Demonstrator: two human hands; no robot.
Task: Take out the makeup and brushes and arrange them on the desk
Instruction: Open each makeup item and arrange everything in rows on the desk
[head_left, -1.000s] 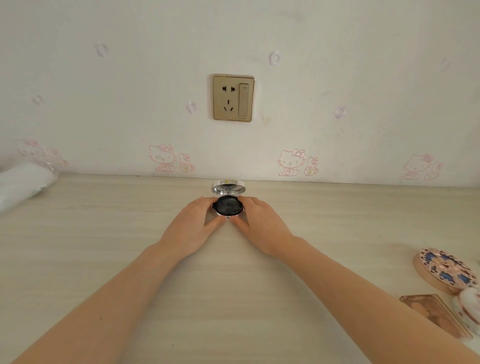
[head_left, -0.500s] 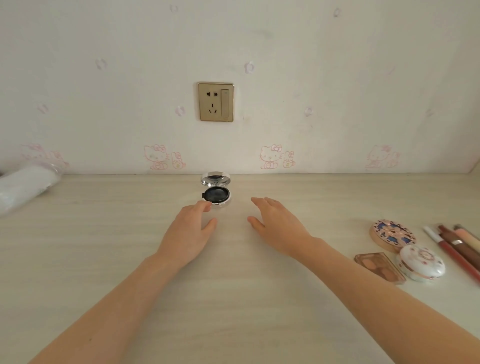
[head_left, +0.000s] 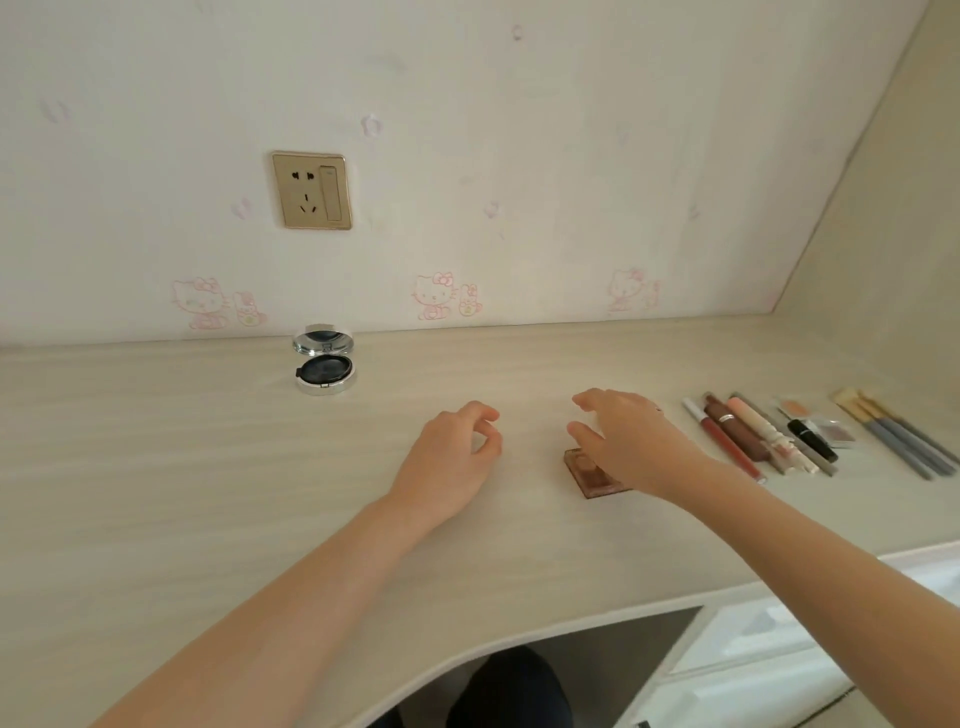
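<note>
Reaching right hand (head_left: 628, 441): has swung rightward, fingers spread and empty, above the brown palette (head_left: 592, 475); contact unclear.
Left hand (head_left: 452, 457): drawn back, loosely curled, holding nothing.
Open compact (head_left: 324, 364): released, standing alone at the desk's (head_left: 208, 493) back edge; judged placed, palette next.

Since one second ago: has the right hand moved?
Yes. The right hand went right, away from the wall socket and the open compact, and now partly covers the brown palette.

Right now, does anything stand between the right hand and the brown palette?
Nothing visible does. The right hand is open right over the brown palette, hiding part of it; contact cannot be told.
</note>
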